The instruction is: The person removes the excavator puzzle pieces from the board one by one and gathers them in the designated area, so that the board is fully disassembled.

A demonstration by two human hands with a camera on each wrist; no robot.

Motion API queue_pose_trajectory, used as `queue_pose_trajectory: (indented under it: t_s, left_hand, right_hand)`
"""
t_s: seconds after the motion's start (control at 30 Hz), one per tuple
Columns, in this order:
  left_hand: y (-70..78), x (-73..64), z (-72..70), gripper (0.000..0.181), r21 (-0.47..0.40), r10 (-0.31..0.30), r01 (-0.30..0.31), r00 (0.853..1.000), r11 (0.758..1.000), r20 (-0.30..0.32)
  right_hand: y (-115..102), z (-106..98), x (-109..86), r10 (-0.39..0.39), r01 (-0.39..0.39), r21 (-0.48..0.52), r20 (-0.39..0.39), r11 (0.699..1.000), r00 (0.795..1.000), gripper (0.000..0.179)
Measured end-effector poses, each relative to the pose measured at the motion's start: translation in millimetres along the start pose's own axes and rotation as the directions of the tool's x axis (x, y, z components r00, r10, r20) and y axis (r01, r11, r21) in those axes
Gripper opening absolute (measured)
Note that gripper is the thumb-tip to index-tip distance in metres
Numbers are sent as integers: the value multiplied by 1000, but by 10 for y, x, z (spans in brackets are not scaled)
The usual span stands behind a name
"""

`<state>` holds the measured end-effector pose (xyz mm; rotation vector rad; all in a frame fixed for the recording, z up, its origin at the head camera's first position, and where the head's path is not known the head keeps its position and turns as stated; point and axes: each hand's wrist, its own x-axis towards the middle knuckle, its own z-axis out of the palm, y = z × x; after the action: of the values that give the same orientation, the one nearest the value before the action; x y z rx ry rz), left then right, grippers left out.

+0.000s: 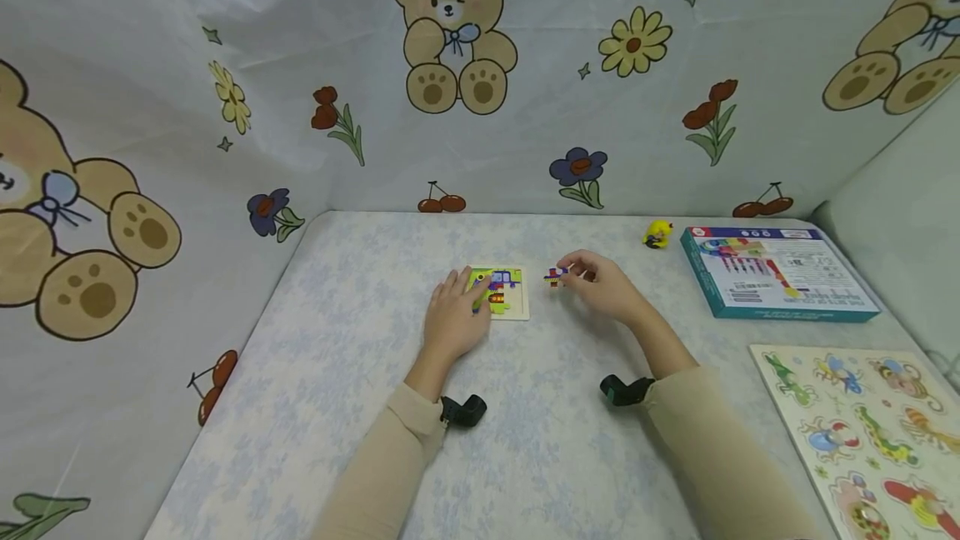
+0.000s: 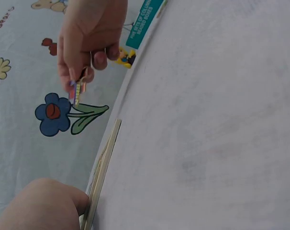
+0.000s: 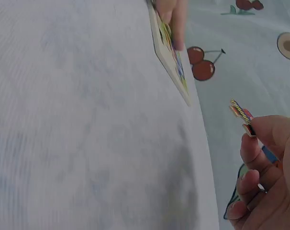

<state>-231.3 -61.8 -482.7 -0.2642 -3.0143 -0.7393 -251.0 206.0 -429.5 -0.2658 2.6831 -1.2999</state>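
A small square jigsaw puzzle board (image 1: pixel 516 307) with a cream frame and a green, partly filled picture lies on the table. My left hand (image 1: pixel 454 319) rests over its left side, fingers spread, covering part of the picture. To the right of the board, my right hand (image 1: pixel 603 286) pinches a multicoloured puzzle piece (image 1: pixel 555 275) between thumb and fingertips. Seen from the right wrist, this puzzle piece (image 3: pixel 241 117) is held up off the table, with yellow-and-dark stripes along it. In the left wrist view, the board (image 2: pixel 103 175) appears edge-on beside my left thumb.
A yellow toy duck (image 1: pixel 657 233) stands at the back, right of my right hand. Beyond it lies a teal-edged flat box (image 1: pixel 780 273). A wooden board with animal pictures (image 1: pixel 862 432) lies at the right front. Printed cloth (image 1: pixel 525 140) hangs behind the table.
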Motion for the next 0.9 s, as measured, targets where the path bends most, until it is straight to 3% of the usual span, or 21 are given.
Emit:
queue_pose_trajectory:
  t_s: [0.23, 0.37, 0.6, 0.9]
  left_hand:
    - [2, -7, -3, 49, 1, -2, 2, 1000, 1000, -4]
    - [4, -7, 0, 49, 0, -3, 3, 1000, 1000, -8]
    - [-7, -3, 13, 49, -6, -2, 2, 1000, 1000, -4]
    - [-14, 5, 18, 50, -16, 0, 0, 1000, 1000, -4]
  right_hand:
    - [347, -459, -238, 104, -105, -70, -11, 992, 994, 34]
    - [474, -615, -364, 159, -159, -96, -8, 983, 987, 38]
    - [675, -714, -434, 230, -227, -153, -3, 962, 973, 41]
    - [782, -714, -422, 267, -265, -248, -28, 932, 963, 38]
